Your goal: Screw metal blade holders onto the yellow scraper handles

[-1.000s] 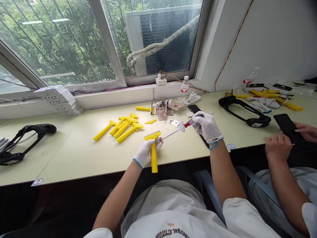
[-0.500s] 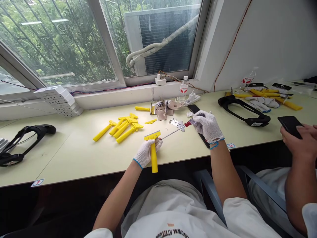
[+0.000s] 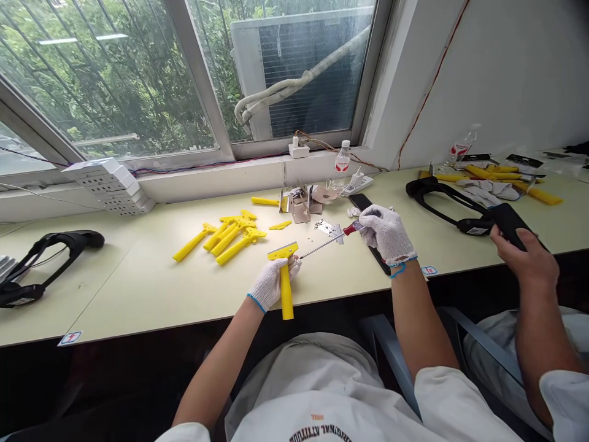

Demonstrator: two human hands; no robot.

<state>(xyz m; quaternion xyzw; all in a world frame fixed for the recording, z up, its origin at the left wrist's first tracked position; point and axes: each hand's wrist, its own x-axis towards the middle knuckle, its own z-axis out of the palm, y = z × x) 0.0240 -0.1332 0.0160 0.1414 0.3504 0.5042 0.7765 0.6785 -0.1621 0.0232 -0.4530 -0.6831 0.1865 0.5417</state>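
Note:
My gloved left hand is closed round the neck of a yellow scraper, its handle hanging down past the table edge and its head upward. In my gloved right hand is a screwdriver with a red and clear handle. The shaft slants down to the left, and its tip is close to the left fingertips beside the scraper; whether it touches a screw is too small to tell. Beyond lie small screws and flat metal blades. Several yellow scraper handles lie in a pile to the left.
Behind the screws stand a heap of metal and card pieces and a water bottle. A phone lies under my right hand. Black headsets rest on the table. At right, a co-worker's hand holds a dark phone.
My hands, the scraper and the screwdriver have hardly moved. The co-worker's hand has brought the dark phone leftward, nearer the black headset.

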